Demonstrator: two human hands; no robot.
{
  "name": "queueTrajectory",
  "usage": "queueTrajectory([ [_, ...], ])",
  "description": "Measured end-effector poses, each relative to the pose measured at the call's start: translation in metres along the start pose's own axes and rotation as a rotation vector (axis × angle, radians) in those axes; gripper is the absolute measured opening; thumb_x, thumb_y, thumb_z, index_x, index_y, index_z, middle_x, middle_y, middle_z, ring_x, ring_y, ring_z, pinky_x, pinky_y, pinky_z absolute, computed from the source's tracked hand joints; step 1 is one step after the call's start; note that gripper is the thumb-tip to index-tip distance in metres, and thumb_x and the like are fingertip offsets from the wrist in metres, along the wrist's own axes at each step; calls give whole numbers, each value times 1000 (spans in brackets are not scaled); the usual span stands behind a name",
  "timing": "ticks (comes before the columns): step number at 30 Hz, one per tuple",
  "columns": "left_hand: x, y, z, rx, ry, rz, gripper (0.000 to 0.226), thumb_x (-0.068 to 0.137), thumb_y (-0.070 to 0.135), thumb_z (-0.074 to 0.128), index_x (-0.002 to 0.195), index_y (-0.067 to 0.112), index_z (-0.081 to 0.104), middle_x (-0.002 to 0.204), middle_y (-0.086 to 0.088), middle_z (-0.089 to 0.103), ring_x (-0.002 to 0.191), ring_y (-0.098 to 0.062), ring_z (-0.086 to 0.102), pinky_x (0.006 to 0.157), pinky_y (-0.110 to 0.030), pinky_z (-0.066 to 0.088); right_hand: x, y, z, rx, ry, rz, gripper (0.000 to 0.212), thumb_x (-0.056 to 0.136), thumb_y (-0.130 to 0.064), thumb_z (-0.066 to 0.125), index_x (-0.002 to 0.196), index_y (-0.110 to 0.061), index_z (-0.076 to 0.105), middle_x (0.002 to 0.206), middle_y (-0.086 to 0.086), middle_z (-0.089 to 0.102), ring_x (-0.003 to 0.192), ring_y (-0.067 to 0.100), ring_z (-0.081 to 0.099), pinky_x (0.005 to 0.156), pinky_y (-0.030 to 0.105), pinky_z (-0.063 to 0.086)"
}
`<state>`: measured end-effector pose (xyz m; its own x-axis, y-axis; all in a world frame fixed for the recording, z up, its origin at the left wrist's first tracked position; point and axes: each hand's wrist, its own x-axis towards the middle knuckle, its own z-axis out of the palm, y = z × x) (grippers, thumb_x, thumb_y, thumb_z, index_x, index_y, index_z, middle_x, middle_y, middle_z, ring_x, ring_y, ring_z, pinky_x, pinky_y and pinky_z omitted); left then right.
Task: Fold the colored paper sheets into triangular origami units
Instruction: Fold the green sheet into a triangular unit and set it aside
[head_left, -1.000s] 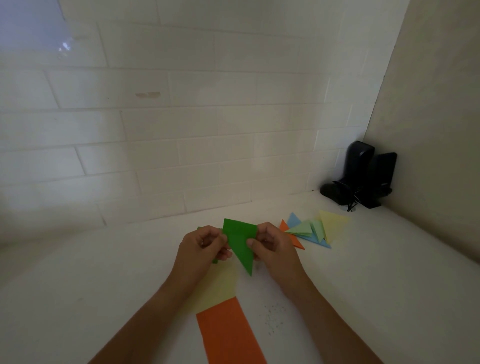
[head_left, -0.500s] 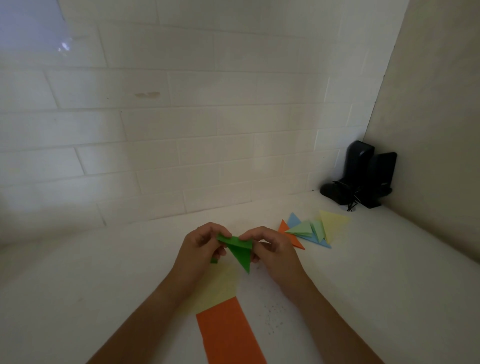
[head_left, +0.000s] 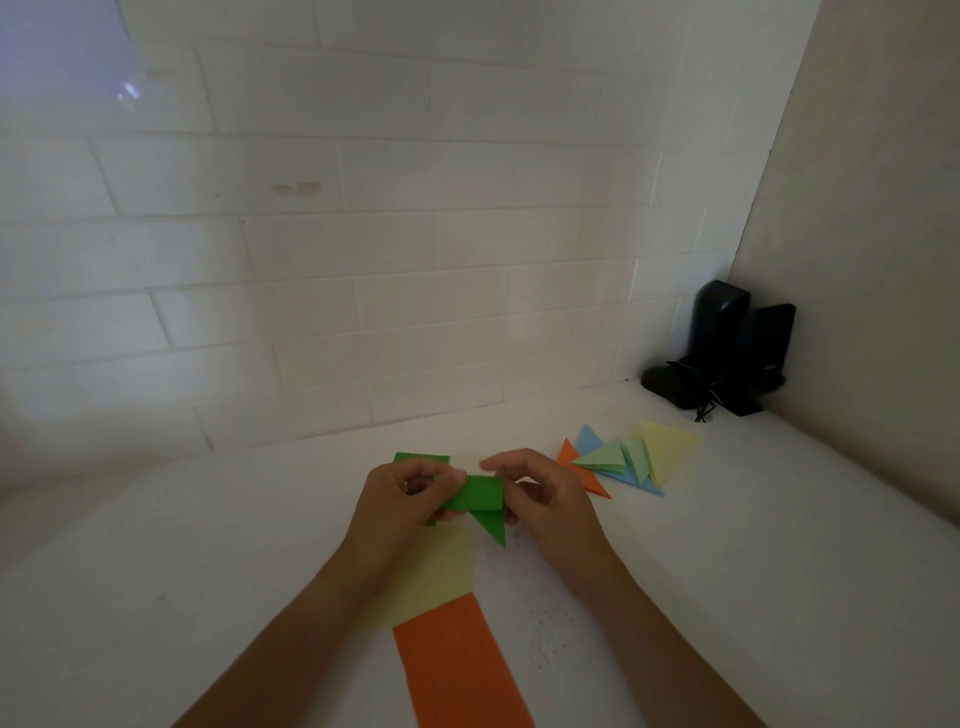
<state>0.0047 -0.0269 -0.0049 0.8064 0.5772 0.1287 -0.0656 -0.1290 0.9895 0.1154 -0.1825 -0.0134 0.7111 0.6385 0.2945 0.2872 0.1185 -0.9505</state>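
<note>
Nearest the viewer, an orange sheet (head_left: 460, 670) lies flat on the white counter (head_left: 779, 571), its long axis running near to far, and a pale yellow sheet (head_left: 436, 577) lies just beyond it, partly under the left forearm. Above these, both hands hold the green paper (head_left: 480, 501) off the counter. The left hand (head_left: 402, 493) has its fingers curled and pinches the left end of the folded band; the right hand (head_left: 540, 493) pinches the right end, thumb and fingers bent round the edge. The band's long axis runs left to right between the two hands, and a pointed flap hangs from its right half toward the viewer. That flap lies closer to the right fingers, so the next crease probably falls to that hand while the left one steadies the band. Just past the left hand another green piece (head_left: 421, 459) lies on the counter. Farther right a cluster of finished triangles (head_left: 631, 460) in orange, blue, green and yellow overlaps. In the far corner stand black objects (head_left: 722, 348).
</note>
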Motion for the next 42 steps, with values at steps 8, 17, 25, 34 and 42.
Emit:
queueTrajectory([
  [8, 0, 2, -2, 27, 17, 32, 11, 86, 7, 80, 97, 5, 77, 75, -15, 75, 62, -12, 70, 60, -20, 55, 3, 4, 0, -64, 14, 80, 15, 101, -5, 58, 92, -8, 69, 73, -1, 68, 66, 9, 62, 61, 23, 49],
  [17, -1, 3, -1, 40, 8, 53, 13, 85, 2, 80, 97, 2, 76, 77, -14, 76, 62, -13, 71, 58, -17, 53, 1, -3, 0, -26, 17, 124, 30, 107, -14, 45, 89, -5, 68, 73, 7, 64, 70, 16, 58, 63, 30, 46],
  [25, -3, 6, 2, 28, -3, 49, 9, 90, 7, 76, 98, 3, 77, 80, -13, 77, 64, -12, 73, 60, -16, 54, 1, 2, -1, -60, -29, 42, 22, 103, -18, 60, 83, -13, 67, 69, -4, 62, 65, 9, 58, 62, 27, 46],
  [34, -1, 4, 0, -25, 43, -11, 15, 96, 15, 70, 97, 4, 80, 83, -9, 78, 66, -15, 73, 64, -20, 59, 4, 8, 0, -68, -14, 16, 15, 101, -14, 64, 87, -13, 69, 75, 0, 69, 70, 12, 64, 65, 28, 51],
  [42, -4, 5, 4, -5, -95, 0, 16, 94, 17, 72, 93, 3, 81, 85, -11, 79, 75, -20, 76, 70, -22, 60, 3, 8, 1, -78, -48, -17, 19, 100, -11, 64, 83, -20, 69, 74, -3, 66, 72, 12, 61, 66, 28, 50],
])
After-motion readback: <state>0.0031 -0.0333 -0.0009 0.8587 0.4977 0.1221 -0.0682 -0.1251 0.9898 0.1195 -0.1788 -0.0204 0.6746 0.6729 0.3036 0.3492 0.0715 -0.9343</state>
